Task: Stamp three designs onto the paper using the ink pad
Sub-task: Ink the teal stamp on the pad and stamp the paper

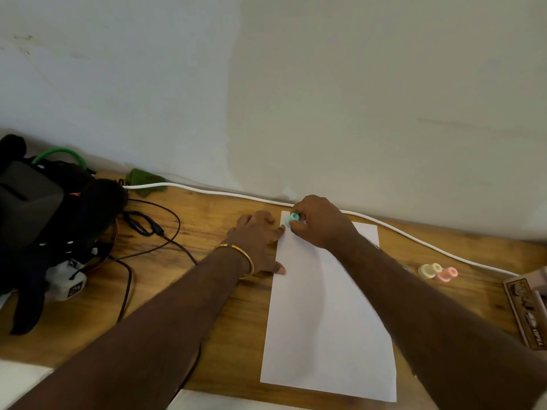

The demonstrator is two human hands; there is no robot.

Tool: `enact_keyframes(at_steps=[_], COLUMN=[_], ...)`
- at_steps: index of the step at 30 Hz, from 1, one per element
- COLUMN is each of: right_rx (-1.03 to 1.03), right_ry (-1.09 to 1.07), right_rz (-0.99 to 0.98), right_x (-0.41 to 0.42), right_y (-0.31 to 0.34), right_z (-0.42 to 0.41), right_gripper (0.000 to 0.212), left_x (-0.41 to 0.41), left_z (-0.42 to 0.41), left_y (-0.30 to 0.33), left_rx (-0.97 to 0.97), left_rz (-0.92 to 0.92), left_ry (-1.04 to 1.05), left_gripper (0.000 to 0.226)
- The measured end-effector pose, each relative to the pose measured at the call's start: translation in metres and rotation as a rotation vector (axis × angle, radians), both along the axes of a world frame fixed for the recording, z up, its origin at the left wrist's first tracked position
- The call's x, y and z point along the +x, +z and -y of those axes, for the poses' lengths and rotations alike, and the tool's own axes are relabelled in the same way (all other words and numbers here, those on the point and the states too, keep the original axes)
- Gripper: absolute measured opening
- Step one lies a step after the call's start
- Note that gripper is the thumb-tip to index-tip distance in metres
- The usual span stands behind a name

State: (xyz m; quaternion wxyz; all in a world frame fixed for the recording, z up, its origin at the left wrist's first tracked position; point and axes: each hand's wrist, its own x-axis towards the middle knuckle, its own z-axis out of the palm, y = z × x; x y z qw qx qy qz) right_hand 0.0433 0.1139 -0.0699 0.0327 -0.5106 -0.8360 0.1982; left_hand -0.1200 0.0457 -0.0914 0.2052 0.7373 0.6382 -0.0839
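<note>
Paper (325,315) white, blank, long sheet, centre-right of frame on wooden counter (207,315). Right hand (318,221) pinches small teal stamp (292,218) at paper's top-left corner; stamp face hidden by fingers. Left hand (259,241) spread flat, pressing paper's left edge. Cream stamp (429,270) and pink stamp (447,274) at right, near white cable (414,238). Ink pad not identifiable; printed box (525,312) cut off at right edge.

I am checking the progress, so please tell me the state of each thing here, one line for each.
paper: flat on table, no print visible
teal stamp: gripped, at paper's far left corner
right hand: grips teal stamp
left hand: fingers on paper's left edge
cream stamp: on its side, untouched
pink stamp: on its side, untouched
</note>
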Motion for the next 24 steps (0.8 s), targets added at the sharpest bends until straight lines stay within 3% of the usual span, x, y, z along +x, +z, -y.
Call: enact_keyframes(at_steps=[24], right_rx=[0.003], right_ry=[-0.016], right_rz=[0.108], right_x=[-0.011], right_y=[-0.007], right_z=[-0.005], right_gripper=[0.032], left_x=[0.001], left_z=[0.002], left_y=[0.002], left_rx=[0.026], left_rz=[0.006], left_ry=[-0.001], left_gripper=[0.094])
